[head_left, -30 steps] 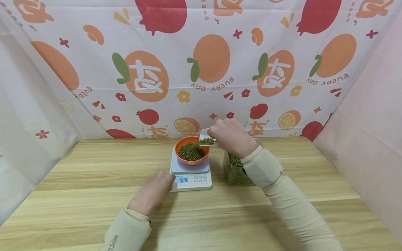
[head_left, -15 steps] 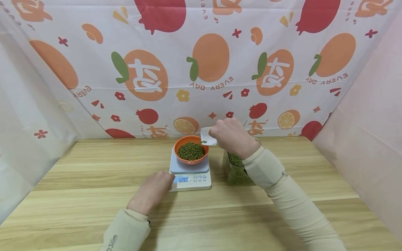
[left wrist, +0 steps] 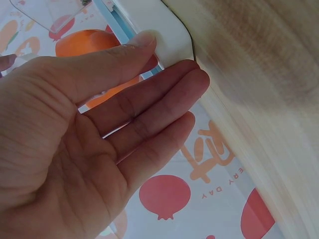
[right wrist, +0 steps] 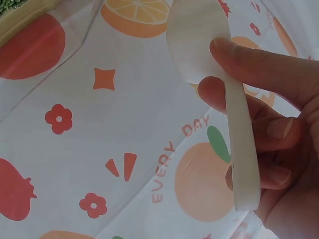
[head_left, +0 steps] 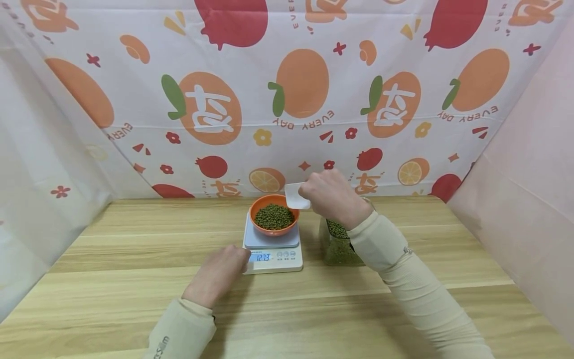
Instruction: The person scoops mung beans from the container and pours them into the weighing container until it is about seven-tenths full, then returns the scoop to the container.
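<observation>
An orange bowl (head_left: 255, 212) of green mung beans (head_left: 273, 217) stands on a white kitchen scale (head_left: 273, 268), whose display reads about 127.3. At the scale's front left corner is my left hand (head_left: 217, 274); in the left wrist view its thumb (left wrist: 143, 40) and index finger pinch the edge, the other fingers stretched past it. My right hand (head_left: 329, 194) grips a white scoop (right wrist: 199, 42) by its handle (right wrist: 241, 149). The scoop is tipped over the bowl's right rim, and no beans show in it.
Right of the scale, a clear container (head_left: 336, 252) of mung beans stands partly hidden beneath my right forearm. Everything rests on a wooden table (head_left: 134, 269). A fruit-print curtain (head_left: 287, 149) hangs along its back edge, with pale cloth at both sides.
Beans have slid from the scoop into the bowl, and the scoop has tilted further until none show in it. The display has dropped from about 188.8 to 127.3. My left hand has stayed put.
</observation>
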{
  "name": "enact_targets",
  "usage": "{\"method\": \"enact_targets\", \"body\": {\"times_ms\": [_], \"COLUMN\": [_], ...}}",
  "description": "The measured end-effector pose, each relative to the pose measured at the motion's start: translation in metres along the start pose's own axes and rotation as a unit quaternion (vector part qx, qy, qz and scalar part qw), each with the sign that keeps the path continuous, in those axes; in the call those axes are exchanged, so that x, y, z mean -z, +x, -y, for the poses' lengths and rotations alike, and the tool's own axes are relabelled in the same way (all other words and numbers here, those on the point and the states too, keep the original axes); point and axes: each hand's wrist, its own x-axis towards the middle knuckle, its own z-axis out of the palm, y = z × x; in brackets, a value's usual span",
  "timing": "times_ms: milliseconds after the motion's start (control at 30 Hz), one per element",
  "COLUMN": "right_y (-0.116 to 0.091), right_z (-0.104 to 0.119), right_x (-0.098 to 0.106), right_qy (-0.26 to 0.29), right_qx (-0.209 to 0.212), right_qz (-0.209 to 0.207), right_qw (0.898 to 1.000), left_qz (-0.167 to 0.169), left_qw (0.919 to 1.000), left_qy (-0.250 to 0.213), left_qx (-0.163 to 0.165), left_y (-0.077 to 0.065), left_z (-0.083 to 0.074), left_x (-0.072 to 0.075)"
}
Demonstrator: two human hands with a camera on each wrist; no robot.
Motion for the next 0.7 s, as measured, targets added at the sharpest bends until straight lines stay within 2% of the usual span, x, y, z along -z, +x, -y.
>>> {"method": "enact_targets", "body": {"times_ms": [367,700], "right_y": [-0.004,-0.011], "right_z": [-0.004,-0.012], "right_x": [-0.002,0.003], "right_qy": [0.052,0.069], "right_qx": [-0.017,-0.046], "right_qz": [-0.002,0.013], "right_qw": [0.998,0.996], "left_qz": [-0.001,-0.003], "left_qw": [1.0000,0.9999], "left_qy": [0.007,0.013], "left_qx": [-0.004,-0.009], "left_y": [0.001,0.001], "left_z": [-0.001,0.000], "left_x": [0.000,0.000]}}
